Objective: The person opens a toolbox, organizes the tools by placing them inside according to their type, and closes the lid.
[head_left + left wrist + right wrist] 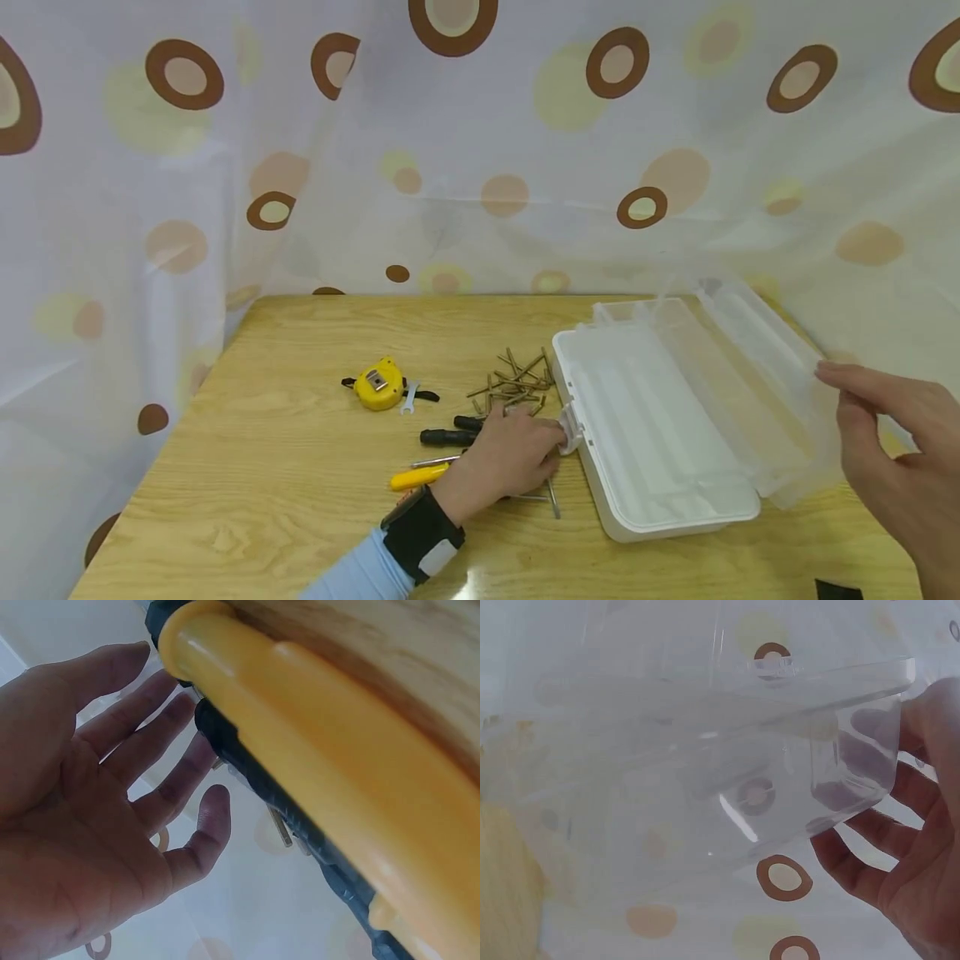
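Beyond the left hand (504,450) and off to its left, a yellow tape measure (377,385) rests on the wooden table (277,417), a small wrench (409,398) just beside it. Behind both hands hangs a white curtain (457,108) (brown rings, pale dots). Nearer than the right hand (911,462), a black object (837,590) is cut off.

The box (675,530) is white, its lid (757,329) clear. Left of the box I see a yellow tape measure (378,390), black handles (446,438), a yellow handle (418,477) and brass-coloured rods (517,382). Honey-brown wood grain runs across the table (262,467) beneath it; behind it, a white sheet (450,229) carries brown rings and peach spots.
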Demonstrator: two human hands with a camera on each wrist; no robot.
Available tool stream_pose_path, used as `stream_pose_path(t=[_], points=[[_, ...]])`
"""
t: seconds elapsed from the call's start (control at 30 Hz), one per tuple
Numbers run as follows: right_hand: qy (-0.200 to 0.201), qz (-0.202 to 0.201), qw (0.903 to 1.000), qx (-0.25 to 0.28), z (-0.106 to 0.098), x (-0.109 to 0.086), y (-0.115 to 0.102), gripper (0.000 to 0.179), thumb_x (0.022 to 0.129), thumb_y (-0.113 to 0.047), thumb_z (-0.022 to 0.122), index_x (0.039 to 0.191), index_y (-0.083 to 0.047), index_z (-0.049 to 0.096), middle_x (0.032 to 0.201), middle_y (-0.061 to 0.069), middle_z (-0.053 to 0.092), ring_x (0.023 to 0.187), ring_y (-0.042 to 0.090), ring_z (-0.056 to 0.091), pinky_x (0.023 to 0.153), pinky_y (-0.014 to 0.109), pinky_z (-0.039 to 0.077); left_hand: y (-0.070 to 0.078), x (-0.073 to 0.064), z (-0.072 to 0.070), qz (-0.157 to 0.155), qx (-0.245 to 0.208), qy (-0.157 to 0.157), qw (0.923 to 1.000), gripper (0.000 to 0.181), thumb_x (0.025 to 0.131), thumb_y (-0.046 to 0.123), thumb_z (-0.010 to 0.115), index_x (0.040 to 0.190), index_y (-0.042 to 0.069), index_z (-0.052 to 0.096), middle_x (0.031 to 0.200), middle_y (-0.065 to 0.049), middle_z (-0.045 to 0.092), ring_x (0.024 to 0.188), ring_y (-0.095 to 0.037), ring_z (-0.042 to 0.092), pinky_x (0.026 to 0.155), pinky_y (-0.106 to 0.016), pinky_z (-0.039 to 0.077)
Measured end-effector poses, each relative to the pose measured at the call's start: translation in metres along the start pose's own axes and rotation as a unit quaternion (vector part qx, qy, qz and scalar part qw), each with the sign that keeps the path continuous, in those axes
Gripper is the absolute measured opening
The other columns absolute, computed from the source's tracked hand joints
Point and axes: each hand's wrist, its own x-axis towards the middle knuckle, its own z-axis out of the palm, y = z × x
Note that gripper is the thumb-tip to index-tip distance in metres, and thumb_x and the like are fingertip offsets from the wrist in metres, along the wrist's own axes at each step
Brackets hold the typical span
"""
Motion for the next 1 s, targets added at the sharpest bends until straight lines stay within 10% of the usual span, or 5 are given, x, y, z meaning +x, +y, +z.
stream_pose_path(t=[0.27,0.4,0.53,0.7,1.0], points=[[-0.028,-0.038,0.9975,-0.052,-0.005,-0.005,0.002,0.087,0.087,-0.073,0.065,0.097,0.013,0.073,0.129,-0.018,0.061,0.122,-0.021,0.045,0.113,0.012,0.031,-0.004,0.000,0.002,0.017,0.015,0.035,0.9991,0.019,0.102,0.035,0.061,0.119,0.028,0.067,0.116,0.012,0.073,0.101,-0.015,0.066,0.093,-0.047,0.053],[-0.013,-0.072,0.9948,-0.071,-0.007,-0.009,0.004,0.082,0.088,-0.071,0.064,0.091,0.010,0.075,0.119,0.007,0.073,0.118,-0.017,0.049,0.111,0.010,0.033,0.000,-0.004,0.005,0.031,0.013,0.133,0.9906,0.017,0.102,0.032,0.062,0.117,0.025,0.065,0.108,0.010,0.074,0.097,-0.011,0.071,0.086,-0.040,0.057],[-0.007,-0.081,0.9922,-0.095,-0.007,-0.011,0.003,0.079,0.090,-0.069,0.062,0.085,0.008,0.076,0.100,0.028,0.075,0.108,-0.001,0.060,0.109,0.007,0.033,0.012,-0.008,0.003,0.133,-0.043,0.221,0.9651,0.015,0.102,0.033,0.063,0.111,0.027,0.073,0.105,0.013,0.072,0.091,-0.001,0.068,0.075,-0.020,0.050],[0.012,-0.074,0.9948,-0.070,-0.004,-0.008,-0.001,0.080,0.090,-0.068,0.063,0.080,0.011,0.073,0.118,-0.005,0.072,0.109,-0.017,0.054,0.105,0.005,0.033,0.024,-0.013,-0.004,0.244,-0.081,0.188,0.9480,0.021,0.101,0.041,0.063,0.109,0.027,0.076,0.110,0.011,0.068,0.095,0.002,0.062,0.075,-0.008,0.040],[0.003,-0.046,0.9963,-0.072,-0.014,-0.012,0.017,0.081,0.091,-0.066,0.064,0.083,0.015,0.071,0.121,-0.021,0.062,0.116,-0.026,0.048,0.106,0.003,0.033,0.026,-0.016,-0.010,0.231,-0.053,0.156,0.9590,0.026,0.100,0.047,0.063,0.112,0.030,0.079,0.102,0.016,0.065,0.090,0.005,0.059,0.073,-0.007,0.038]])
